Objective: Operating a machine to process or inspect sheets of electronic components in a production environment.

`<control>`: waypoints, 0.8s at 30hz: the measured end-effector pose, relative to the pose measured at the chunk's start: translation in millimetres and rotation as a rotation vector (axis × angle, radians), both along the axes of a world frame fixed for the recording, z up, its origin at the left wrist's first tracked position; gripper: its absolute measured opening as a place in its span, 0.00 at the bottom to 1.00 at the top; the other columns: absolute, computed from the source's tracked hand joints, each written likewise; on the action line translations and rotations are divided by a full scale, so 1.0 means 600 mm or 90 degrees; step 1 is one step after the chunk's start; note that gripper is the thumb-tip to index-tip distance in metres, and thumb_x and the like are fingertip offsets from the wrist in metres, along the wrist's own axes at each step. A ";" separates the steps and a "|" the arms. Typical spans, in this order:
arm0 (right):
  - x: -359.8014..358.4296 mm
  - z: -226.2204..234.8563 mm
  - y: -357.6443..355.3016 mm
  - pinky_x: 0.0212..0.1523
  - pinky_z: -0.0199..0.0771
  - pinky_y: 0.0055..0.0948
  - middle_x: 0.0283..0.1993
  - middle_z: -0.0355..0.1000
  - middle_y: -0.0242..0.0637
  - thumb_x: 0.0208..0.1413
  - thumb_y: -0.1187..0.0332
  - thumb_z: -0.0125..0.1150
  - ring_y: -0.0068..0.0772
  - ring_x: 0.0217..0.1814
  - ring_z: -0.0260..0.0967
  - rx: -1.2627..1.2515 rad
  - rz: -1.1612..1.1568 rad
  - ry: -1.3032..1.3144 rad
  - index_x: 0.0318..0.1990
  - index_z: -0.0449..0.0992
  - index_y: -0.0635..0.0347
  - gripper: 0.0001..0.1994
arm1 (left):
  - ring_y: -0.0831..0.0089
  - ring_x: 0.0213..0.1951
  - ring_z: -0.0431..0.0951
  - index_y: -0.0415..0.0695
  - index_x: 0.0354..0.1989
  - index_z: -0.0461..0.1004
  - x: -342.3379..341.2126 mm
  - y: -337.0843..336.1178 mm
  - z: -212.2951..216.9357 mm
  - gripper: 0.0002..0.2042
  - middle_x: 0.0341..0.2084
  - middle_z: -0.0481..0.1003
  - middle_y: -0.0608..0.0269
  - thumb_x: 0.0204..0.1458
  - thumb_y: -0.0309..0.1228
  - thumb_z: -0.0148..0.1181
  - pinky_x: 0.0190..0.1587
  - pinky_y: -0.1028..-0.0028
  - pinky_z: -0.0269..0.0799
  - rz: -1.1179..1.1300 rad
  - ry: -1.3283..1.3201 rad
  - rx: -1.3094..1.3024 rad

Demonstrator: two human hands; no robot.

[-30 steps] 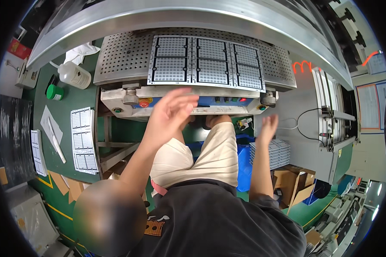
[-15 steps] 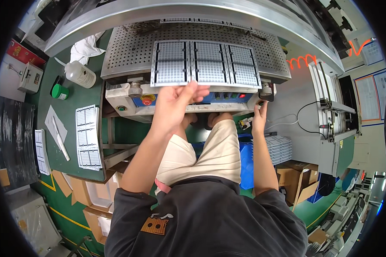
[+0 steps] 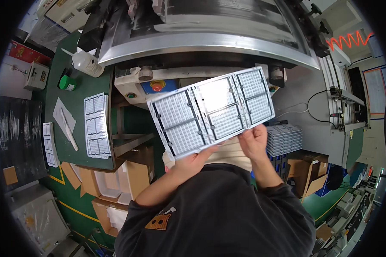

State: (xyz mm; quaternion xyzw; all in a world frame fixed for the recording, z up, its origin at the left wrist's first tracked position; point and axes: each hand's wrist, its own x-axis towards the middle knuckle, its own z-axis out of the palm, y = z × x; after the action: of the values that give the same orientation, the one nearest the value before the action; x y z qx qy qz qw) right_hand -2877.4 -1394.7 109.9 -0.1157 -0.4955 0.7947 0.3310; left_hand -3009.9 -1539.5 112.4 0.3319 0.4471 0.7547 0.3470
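Note:
I hold a white rectangular panel (image 3: 216, 115) in front of me, tilted with its right end farther from me. Its face has three sections of small grid squares with black lines, and light glares off the middle one. My left hand (image 3: 194, 164) grips the near edge toward the left, its fingers partly hidden beneath the panel. My right hand (image 3: 254, 141) is closed on the near edge toward the right corner. Just beyond the panel is a machine with a silver metal frame (image 3: 210, 48) over its bed. A red push button (image 3: 157, 87) shows on the machine's front.
On the green table (image 3: 83, 141) at left lie a stack of similar panels (image 3: 97, 126), a knife-like white tool (image 3: 69, 132) on paper, a white squeeze bottle (image 3: 88, 64) and a green-lidded jar (image 3: 67, 83). Grey stacked trays (image 3: 284, 139) stand at right, above a cardboard box (image 3: 306, 173).
The panel has come off the perforated bed toward me and is now tilted. My right hand has left the machine's right front corner and grips the panel. The metal frame now covers the bed.

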 end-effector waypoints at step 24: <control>0.041 0.120 0.008 0.25 0.61 0.08 0.35 0.74 0.30 0.67 0.61 0.39 0.05 0.21 0.60 0.045 -0.089 -0.068 0.58 0.62 0.72 0.22 | 0.69 0.52 0.73 0.28 0.61 0.58 -0.065 0.024 0.119 0.22 0.52 0.71 0.46 0.60 0.27 0.50 0.53 0.74 0.68 -0.207 -0.148 0.088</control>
State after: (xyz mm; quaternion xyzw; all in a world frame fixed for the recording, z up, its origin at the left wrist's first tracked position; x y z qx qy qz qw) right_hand -2852.5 -1390.0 181.7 -0.1802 -0.5309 0.7445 0.3625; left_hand -3049.1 -1525.3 183.6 0.3331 0.2919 0.7507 0.4902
